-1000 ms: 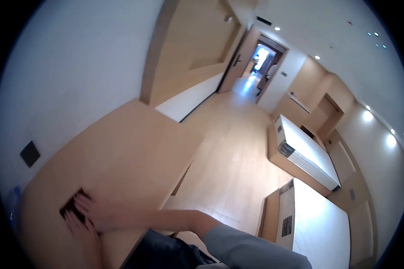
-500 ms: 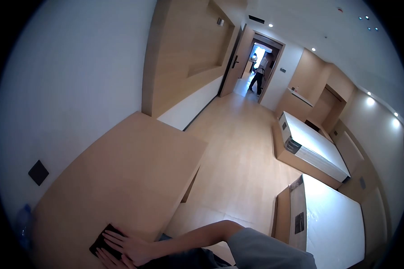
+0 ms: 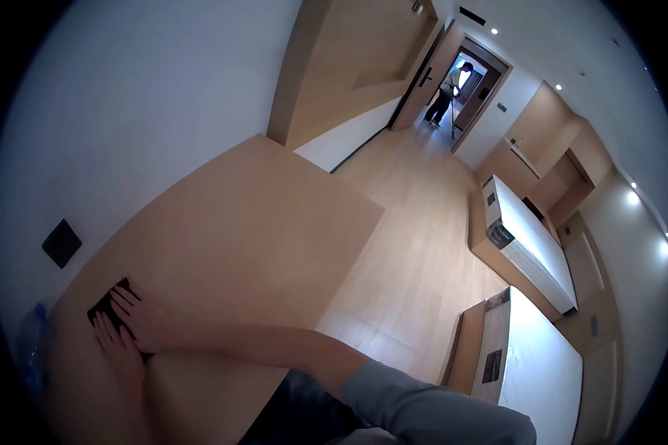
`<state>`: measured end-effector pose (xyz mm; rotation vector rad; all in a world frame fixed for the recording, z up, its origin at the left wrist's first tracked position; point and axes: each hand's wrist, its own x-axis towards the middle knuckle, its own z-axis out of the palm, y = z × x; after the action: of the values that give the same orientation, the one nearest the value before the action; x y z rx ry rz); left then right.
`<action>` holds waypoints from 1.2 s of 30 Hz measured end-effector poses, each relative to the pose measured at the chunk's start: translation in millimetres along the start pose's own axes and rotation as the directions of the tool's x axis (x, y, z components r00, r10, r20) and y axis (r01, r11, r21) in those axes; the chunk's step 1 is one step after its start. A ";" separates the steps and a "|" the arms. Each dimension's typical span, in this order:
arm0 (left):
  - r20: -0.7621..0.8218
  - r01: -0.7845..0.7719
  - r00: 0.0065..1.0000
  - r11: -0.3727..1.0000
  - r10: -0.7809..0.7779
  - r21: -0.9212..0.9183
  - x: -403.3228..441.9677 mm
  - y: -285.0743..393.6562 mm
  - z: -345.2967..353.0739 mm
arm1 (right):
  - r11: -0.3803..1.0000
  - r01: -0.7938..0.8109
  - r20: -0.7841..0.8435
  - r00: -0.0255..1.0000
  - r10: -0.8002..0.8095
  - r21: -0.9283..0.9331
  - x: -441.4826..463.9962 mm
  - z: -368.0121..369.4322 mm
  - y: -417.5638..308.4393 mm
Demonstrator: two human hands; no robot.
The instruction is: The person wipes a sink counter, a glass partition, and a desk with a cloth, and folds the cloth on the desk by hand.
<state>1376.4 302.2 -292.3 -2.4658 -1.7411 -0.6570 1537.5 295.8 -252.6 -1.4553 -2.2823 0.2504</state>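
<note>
Pressing dark cloth (image 3: 105, 303) flat on table (image 3: 237, 237) with right hand (image 3: 142, 320) and left hand (image 3: 122, 354) side by side; spreading grip out over it, pinching nothing. Sliding cloth nearer the wall (image 3: 148, 111) than half a second ago, now resting close to blue translucent item (image 3: 33, 348) and dark wall plate (image 3: 61, 243). Probably shifting contact from table's near side over to wall-side strip. Not lifting, just keeping both hands laid down.

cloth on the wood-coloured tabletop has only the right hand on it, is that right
Not quite: the head view shows both hands on the dark cloth, the left hand beside the right hand. It does lie on the wood-coloured tabletop.
</note>
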 end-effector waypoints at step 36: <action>0.131 -0.179 0.968 0.956 0.213 -0.233 -233.3 116.9 -146.4 | 0.939 0.344 0.123 0.932 -0.341 -0.002 -266.3 -92.4 -35.6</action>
<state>1373.4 11.3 -222.3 -2.8651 -1.5110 -0.6890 1645.7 34.7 -223.5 -1.0491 -2.5953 0.2106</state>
